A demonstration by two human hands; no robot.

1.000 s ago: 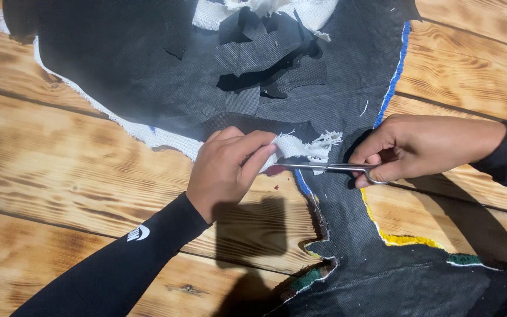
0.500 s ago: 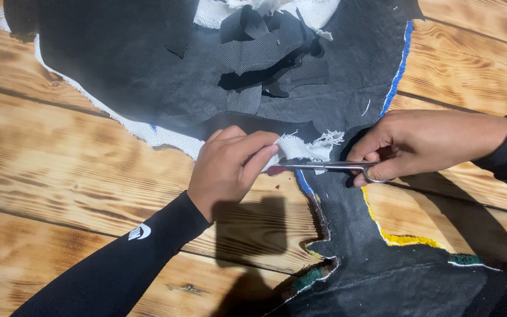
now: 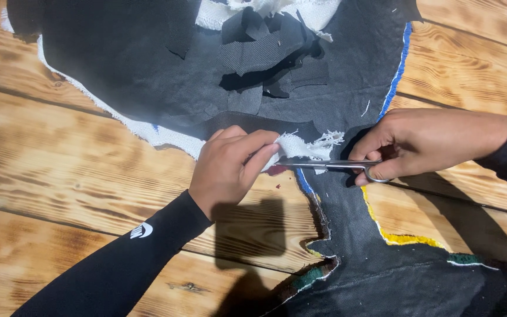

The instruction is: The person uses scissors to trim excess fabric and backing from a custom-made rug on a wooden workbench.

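Little has shifted since a second ago: both hands sit where they were, and the scissors (image 3: 330, 166) point the same way, tips toward the left hand (image 3: 230, 167). That hand's fingers (image 3: 259, 154) are pressed together, pinching the frayed white scrap (image 3: 303, 145) at the edge of the black fabric (image 3: 148, 64) and holding it taut just above the wooden tabletop (image 3: 60, 176). The right hand (image 3: 418, 144) has its fingers closed through the scissor loops, blades lying flat and nearly shut, reaching under the scrap.

My worry is the closeness: the blade tips lie just beside the pinching fingertips, so a push forward could nick them. If the pinch slackens, the loose weave may fold between the blades and chew rather than cut. A tilt of the blades could also bite into the black fabric or the blue edging (image 3: 303, 182) just beneath.
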